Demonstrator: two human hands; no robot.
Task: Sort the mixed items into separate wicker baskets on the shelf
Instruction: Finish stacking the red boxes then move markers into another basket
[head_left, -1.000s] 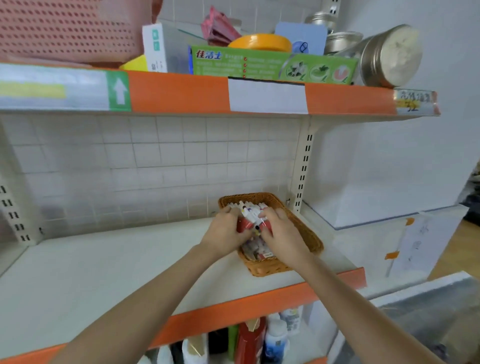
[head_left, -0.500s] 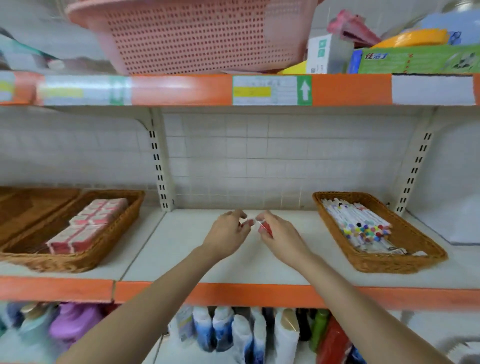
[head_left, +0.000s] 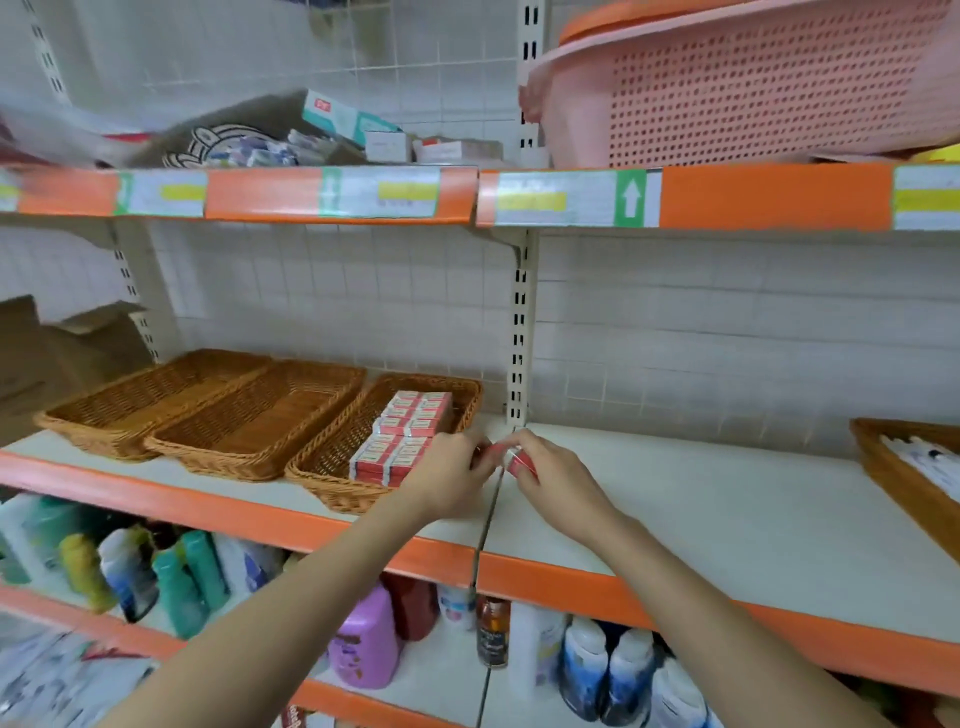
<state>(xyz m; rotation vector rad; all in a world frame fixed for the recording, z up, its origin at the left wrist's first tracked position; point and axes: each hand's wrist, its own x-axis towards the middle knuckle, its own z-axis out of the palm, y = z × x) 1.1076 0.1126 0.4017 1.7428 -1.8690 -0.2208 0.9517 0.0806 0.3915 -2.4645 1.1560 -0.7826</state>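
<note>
Both my hands meet over the white shelf (head_left: 701, 519) just right of a wicker basket (head_left: 332, 480) filled with red and white boxes (head_left: 402, 436). My right hand (head_left: 550, 475) pinches a small red box (head_left: 517, 462). My left hand (head_left: 452, 475) has its fingers curled at another small red box (head_left: 485, 451), mostly hidden by the fingers. Two more wicker baskets (head_left: 130, 410) (head_left: 249, 431) sit to the left with nothing in them. A fourth wicker basket (head_left: 904, 480) holding white pens shows at the right edge.
A pink perforated plastic basket (head_left: 753, 88) and assorted boxes stand on the upper shelf. Bottles (head_left: 363, 644) crowd the shelf below. A cardboard box (head_left: 47, 348) stands at the far left. A slotted upright post (head_left: 519, 332) rises behind my hands.
The view has swung left from the pen basket to the basket of red boxes. My hands have travelled left along the shelf with the red boxes, ending beside that basket.
</note>
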